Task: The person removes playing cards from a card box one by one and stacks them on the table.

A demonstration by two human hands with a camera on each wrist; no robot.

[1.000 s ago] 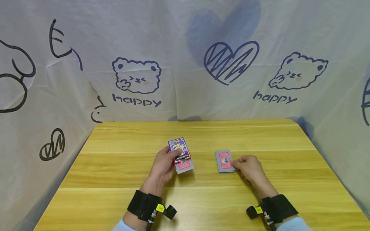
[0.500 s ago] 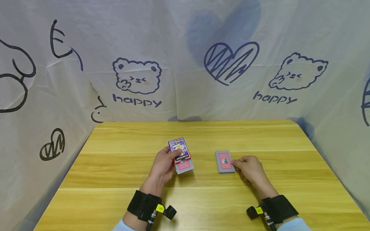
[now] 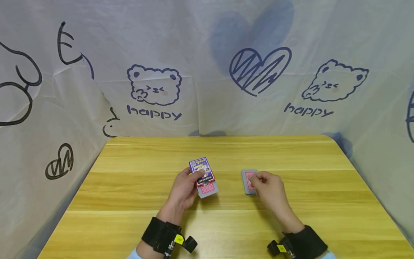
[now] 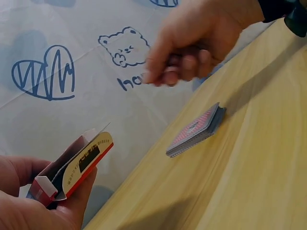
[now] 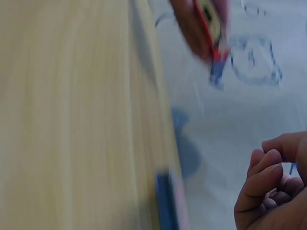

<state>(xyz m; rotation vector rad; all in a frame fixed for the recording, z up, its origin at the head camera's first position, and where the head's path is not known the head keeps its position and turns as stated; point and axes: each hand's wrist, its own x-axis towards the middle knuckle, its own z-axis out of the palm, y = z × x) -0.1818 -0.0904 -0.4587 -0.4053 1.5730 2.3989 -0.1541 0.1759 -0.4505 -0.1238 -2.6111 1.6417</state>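
Obscuring card stack (image 3: 246, 182) partly; right hand (image 3: 270, 187)

Open purple card box (image 3: 200, 166), tilted; red-patterned card stack (image 3: 247, 181), flat nearby

From where I stand, I can read "happy" twice on the white cloth (image 3: 210, 100), in blue handwriting, once beneath each bear drawing, the left one (image 3: 154, 85) and the right one (image 3: 335, 81). The purple card box (image 3: 201, 167) carries yellow lettering too small to make out, and its cream flap (image 4: 88, 163) has tiny dark print I can't read. The yellow tags (image 3: 179, 239) on the two wristbands (image 3: 305, 242) are marked, but illegibly.
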